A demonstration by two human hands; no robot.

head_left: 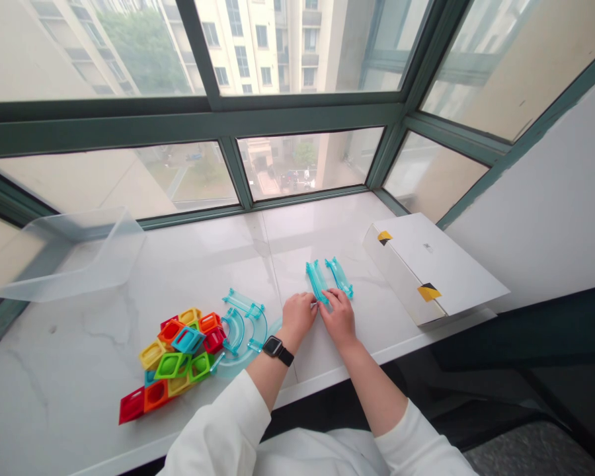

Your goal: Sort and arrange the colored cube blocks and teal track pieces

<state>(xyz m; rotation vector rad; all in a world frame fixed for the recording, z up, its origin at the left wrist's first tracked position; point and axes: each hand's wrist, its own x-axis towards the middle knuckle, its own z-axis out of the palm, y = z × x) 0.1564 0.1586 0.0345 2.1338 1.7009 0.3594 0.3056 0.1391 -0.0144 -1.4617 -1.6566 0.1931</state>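
Note:
Two straight clear blue track pieces lie side by side on the white marble sill, a left one [317, 279] and a right one [340, 276]. My left hand [297, 316], with a black watch on the wrist, has its fingers curled on the near end of the left piece. My right hand [338, 316] pinches the near end of the right piece. Left of my hands lie curved and straight blue track pieces [242, 324] and a pile of coloured square tiles [178, 357].
A clear plastic bin [69, 254] stands tilted at the far left of the sill [287, 231]. A flat white box [429, 268] with yellow-black tape lies at the right by the wall. Windows close the back.

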